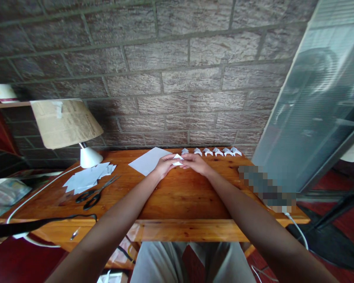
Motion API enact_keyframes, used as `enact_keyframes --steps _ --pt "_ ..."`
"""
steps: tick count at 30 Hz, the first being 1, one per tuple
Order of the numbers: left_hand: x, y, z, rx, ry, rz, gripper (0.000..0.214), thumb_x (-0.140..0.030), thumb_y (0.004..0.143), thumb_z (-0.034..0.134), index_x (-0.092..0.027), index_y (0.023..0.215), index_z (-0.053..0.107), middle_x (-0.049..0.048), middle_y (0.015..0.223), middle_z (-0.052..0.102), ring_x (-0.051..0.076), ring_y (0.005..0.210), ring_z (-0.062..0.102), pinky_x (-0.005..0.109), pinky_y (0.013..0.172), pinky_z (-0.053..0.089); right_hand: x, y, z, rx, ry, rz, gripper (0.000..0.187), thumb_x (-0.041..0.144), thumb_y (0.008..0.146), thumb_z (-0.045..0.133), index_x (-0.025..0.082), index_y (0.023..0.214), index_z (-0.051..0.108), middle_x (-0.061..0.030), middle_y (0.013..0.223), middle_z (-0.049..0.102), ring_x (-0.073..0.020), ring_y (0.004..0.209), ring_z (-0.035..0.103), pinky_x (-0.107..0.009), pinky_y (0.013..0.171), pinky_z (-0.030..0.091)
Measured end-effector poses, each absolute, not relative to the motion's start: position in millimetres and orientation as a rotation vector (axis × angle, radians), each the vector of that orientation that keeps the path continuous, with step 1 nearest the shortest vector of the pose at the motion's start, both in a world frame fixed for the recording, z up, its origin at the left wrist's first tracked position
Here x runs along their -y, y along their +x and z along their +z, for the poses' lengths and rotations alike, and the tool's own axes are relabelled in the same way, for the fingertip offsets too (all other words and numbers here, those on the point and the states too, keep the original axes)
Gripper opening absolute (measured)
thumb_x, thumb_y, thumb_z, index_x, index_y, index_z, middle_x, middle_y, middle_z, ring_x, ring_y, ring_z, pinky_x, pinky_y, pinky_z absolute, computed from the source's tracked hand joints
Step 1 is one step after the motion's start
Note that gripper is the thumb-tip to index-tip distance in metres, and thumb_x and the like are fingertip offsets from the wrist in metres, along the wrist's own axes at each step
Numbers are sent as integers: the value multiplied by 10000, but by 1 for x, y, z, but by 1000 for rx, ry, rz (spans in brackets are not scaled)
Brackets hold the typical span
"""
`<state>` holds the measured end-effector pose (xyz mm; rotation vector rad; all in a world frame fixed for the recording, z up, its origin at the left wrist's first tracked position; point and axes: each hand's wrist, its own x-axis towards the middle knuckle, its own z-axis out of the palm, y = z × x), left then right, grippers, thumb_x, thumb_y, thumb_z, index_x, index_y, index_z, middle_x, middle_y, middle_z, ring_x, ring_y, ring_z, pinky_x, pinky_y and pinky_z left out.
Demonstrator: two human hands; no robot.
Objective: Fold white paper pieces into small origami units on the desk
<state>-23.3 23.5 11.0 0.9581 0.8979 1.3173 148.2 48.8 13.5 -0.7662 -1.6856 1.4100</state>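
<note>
Both my hands meet over the far middle of a wooden table (179, 196). My left hand (164, 165) and my right hand (196, 162) pinch a small folded white paper piece (177, 159) between their fingertips. A flat white sheet (149, 160) lies just left of my hands. Several finished folded white paper shapes (212, 151) stand in a row along the table's far edge, to the right of my hands.
A pile of white paper sheets (88, 176) and black-handled scissors (96, 193) lie at the left. A lamp (76, 129) with a beige shade stands at the back left, its white cable (32, 196) crossing the table. A brick wall rises behind. A glass panel (312, 110) stands at right.
</note>
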Motion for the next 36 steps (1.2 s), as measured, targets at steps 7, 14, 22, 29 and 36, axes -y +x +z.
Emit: enact_keyframes --steps 7,14,22,29,36 --pt "-30 -30 9 -905 1021 1221 346 -231 529 857 -152 832 707 53 843 714 146 792 655 265 777 508 -53 155 12 1661 -829 1469 329 359 610 829 158 852 731 -56 808 751 -152 682 712 -233 606 572" --pt "-39 -39 2 -903 1171 1159 409 -270 521 875 -130 876 728 69 867 721 167 804 659 297 791 505 -57 153 7 1734 -804 1440 341 394 636 809 148 858 731 -58 774 742 -134 622 695 -227 584 564" --pt "-36 -37 8 -838 1118 1165 389 -235 623 832 -152 987 725 84 1016 726 174 930 672 342 950 481 -61 156 11 1631 -777 1380 289 330 649 817 155 861 726 -24 724 737 -110 605 681 -194 583 550" --pt "-36 -48 10 -791 1198 1086 459 -146 594 831 -154 1037 711 96 1048 727 206 967 679 398 1002 469 -61 159 13 1534 -839 1532 295 231 639 836 153 902 726 -49 802 754 -132 674 713 -211 642 584" --pt "-34 -41 11 -903 1266 1183 463 -224 545 863 -132 978 728 94 908 745 209 829 691 391 873 524 -62 158 12 1543 -811 1528 311 257 584 858 141 847 740 -45 774 748 -130 670 705 -211 653 581"
